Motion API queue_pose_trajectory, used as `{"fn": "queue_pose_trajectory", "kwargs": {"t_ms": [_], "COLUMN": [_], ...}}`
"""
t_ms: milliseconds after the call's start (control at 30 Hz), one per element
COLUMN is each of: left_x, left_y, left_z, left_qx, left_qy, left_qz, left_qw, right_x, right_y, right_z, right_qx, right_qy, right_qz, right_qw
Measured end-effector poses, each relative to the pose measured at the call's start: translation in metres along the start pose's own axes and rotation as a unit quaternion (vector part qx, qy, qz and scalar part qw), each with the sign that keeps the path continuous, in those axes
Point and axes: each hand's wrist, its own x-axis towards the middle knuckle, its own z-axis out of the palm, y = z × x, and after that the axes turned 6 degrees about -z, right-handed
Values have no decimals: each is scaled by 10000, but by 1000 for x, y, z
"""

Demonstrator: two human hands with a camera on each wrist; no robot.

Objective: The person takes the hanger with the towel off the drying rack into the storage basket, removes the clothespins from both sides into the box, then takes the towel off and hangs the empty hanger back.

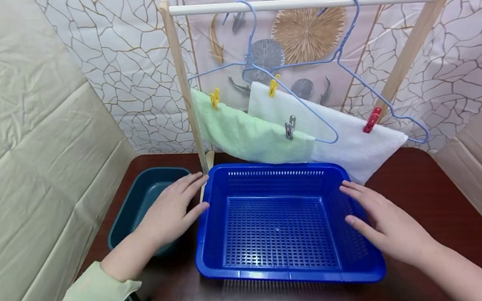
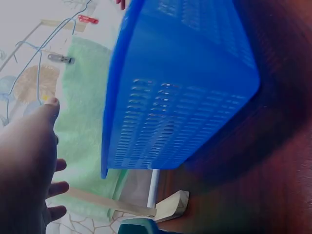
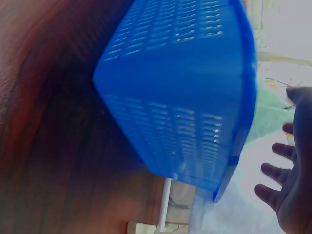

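A blue plastic basket (image 1: 276, 229) with perforated walls and floor stands on the dark table, and nothing lies inside it. My left hand (image 1: 172, 208) is at its left rim with fingers extended and spread; in the left wrist view that hand (image 2: 29, 165) shows beside the basket wall (image 2: 156, 122). At the right side, my right hand (image 1: 385, 224) hovers by the rim with relaxed, parted fingers. The right wrist view shows this hand (image 3: 297, 161) apart from the basket's edge (image 3: 248, 87). Neither hand grips anything.
Behind the basket, a wooden rack with a white bar (image 1: 305, 3) carries two blue wire hangers. A green towel (image 1: 244, 138) and a white towel (image 1: 349, 145) hang there, held by yellow, grey and red clothespins. A dark teal basin (image 1: 125, 215) sits at left.
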Motion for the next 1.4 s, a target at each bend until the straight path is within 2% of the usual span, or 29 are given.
{"fn": "queue_pose_trajectory", "kwargs": {"t_ms": [100, 233, 300, 400, 533, 700, 800, 900, 1000, 1133, 1233, 1333, 1400], "left_x": [8, 22, 32, 48, 65, 86, 101, 112, 119, 124, 127, 129, 130], "left_y": [-1, -6, -10, -16, -20, -20, -19, -17, -16, -15, -14, -13, -12], "left_z": [-4, -10, -13, -16, -19, -20, -19, -19, -20, -22, -21, -19, -17], "left_qx": [-556, -1500, -2021, -2793, -3474, -3841, -3877, -3735, -3619, -3600, -3445, -3186, -3095], "left_qy": [45, 187, 373, 761, 1238, 1456, 1560, 1692, 1764, 1882, 1943, 1929, 1949], "left_qz": [-532, -1140, -1250, -1321, -1458, -1585, -1571, -1516, -1439, -1403, -1350, -1339, -1355], "left_qw": [9970, 9819, 9706, 9480, 9180, 8979, 8948, 8994, 9040, 9029, 9085, 9183, 9208], "right_x": [6, 18, 26, 39, 58, 85, 101, 116, 130, 147, 156, 162, 166], "right_y": [-5, -10, -11, -11, -10, -8, -9, -14, -18, -21, -20, -18, -16], "right_z": [-7, -18, -23, -33, -46, -63, -70, -75, -75, -71, -66, -61, -59], "right_qx": [360, 961, 1188, 1311, 1477, 1468, 1313, 1121, 864, 466, 44, -279, -406], "right_qy": [292, 646, 765, 894, 1036, 1078, 1040, 1025, 994, 839, 779, 800, 791], "right_qz": [399, 698, 792, 982, 1251, 1354, 1495, 1608, 1612, 1429, 1214, 1030, 917], "right_qw": [9981, 9908, 9868, 9824, 9756, 9739, 9745, 9752, 9781, 9851, 9895, 9911, 9918]}}
